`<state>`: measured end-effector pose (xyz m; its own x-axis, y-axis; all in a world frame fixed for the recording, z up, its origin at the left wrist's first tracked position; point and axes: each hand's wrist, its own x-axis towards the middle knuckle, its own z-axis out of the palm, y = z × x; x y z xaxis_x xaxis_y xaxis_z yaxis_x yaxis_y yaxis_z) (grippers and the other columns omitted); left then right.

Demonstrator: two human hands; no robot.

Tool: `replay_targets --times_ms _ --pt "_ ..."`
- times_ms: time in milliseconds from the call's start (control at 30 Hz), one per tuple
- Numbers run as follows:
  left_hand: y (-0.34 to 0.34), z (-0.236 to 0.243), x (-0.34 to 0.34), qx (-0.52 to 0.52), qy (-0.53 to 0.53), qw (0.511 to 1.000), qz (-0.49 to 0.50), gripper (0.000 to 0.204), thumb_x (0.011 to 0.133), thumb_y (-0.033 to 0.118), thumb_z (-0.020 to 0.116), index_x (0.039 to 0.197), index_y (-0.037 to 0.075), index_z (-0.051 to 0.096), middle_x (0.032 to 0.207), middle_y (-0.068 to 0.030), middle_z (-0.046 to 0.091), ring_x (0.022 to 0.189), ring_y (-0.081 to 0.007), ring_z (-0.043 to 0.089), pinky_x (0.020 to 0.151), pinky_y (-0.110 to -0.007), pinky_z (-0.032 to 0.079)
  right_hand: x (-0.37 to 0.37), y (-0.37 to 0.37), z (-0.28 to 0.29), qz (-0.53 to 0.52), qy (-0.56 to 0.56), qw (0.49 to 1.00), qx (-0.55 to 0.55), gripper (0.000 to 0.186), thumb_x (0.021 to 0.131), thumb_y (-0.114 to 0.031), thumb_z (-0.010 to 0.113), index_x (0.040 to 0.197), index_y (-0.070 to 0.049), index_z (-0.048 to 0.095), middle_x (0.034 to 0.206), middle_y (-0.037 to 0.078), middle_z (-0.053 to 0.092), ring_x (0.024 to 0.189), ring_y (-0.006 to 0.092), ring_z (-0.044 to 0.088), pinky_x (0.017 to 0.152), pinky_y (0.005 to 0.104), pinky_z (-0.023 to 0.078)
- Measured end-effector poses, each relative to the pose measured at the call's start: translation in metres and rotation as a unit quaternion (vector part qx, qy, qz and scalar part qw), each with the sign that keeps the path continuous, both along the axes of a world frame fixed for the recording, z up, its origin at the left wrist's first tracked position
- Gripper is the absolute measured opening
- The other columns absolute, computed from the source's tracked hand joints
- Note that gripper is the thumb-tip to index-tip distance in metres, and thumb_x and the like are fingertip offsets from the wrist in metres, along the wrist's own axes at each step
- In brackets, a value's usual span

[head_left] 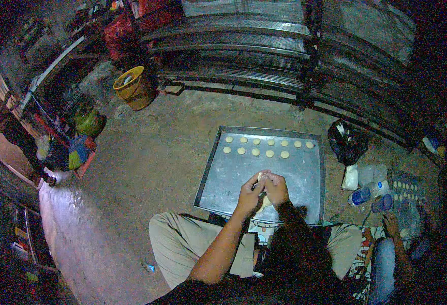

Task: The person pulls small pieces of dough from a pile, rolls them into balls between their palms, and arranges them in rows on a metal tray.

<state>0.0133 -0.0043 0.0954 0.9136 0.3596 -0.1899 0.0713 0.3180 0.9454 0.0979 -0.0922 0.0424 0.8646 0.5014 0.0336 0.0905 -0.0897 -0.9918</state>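
Above a large metal baking tray (223,178), my left hand (250,195) and my right hand (276,189) meet with fingers closed together. A small pale piece of dough (260,176) shows between the fingertips, pinched by both hands. Below my wrists a larger lump of dough (265,204) is partly visible; whether it hangs from a hand or lies on the tray I cannot tell. Small flattened dough rounds (255,152) sit in two rows along the tray's far side, the nearer row ending short of the right edge.
Right of the tray are a black plastic bag (347,142), a white packet (350,178), a blue-labelled container (359,196) and another tray of dough rounds (405,188) beside a person's hand (391,223). A yellow bucket (135,94) and metal racks (233,61) stand beyond.
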Motion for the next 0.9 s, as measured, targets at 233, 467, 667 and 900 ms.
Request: replay_targets --times_ms 233,467,667,900 --pt "0.016 -0.037 0.004 -0.053 -0.054 0.994 0.082 0.032 0.104 0.022 0.046 0.118 0.000 0.064 0.097 -0.0080 0.068 0.080 -0.0150 0.061 0.069 -0.027 0.051 -0.006 0.007 -0.015 0.094 0.211 0.969 0.094 0.023 0.101 -0.020 0.054 0.109 -0.002 0.066 0.081 0.003 0.063 0.068 0.0111 0.056 0.065 0.0269 0.049" --pt "0.008 -0.016 0.003 0.088 0.021 0.996 0.028 0.032 0.104 0.023 0.046 0.123 0.005 0.065 0.108 -0.0091 0.068 0.089 -0.0195 0.062 0.077 -0.030 0.051 -0.002 -0.003 -0.018 0.143 0.393 0.890 0.182 0.026 0.100 -0.030 0.053 0.102 -0.005 0.058 0.076 0.005 0.058 0.065 0.0169 0.057 0.059 0.0304 0.047" --pt "0.015 -0.043 0.005 0.321 -0.072 0.943 -0.043 0.040 0.100 0.029 0.052 0.134 0.008 0.058 0.132 -0.0174 0.058 0.121 -0.0341 0.052 0.108 -0.042 0.036 0.012 -0.001 -0.040 0.036 0.312 0.933 0.174 0.029 0.099 -0.030 0.053 0.091 -0.002 0.060 0.076 0.009 0.059 0.063 0.0192 0.059 0.053 0.0318 0.049" --pt "0.024 -0.034 -0.001 0.378 -0.014 0.926 -0.001 0.037 0.097 0.027 0.057 0.128 0.007 0.062 0.123 -0.0162 0.065 0.113 -0.0323 0.059 0.100 -0.040 0.044 0.008 0.007 -0.031 0.047 0.026 0.999 0.003 0.038 0.103 -0.033 0.048 0.085 -0.002 0.062 0.069 0.002 0.058 0.058 0.0125 0.054 0.055 0.0273 0.046"
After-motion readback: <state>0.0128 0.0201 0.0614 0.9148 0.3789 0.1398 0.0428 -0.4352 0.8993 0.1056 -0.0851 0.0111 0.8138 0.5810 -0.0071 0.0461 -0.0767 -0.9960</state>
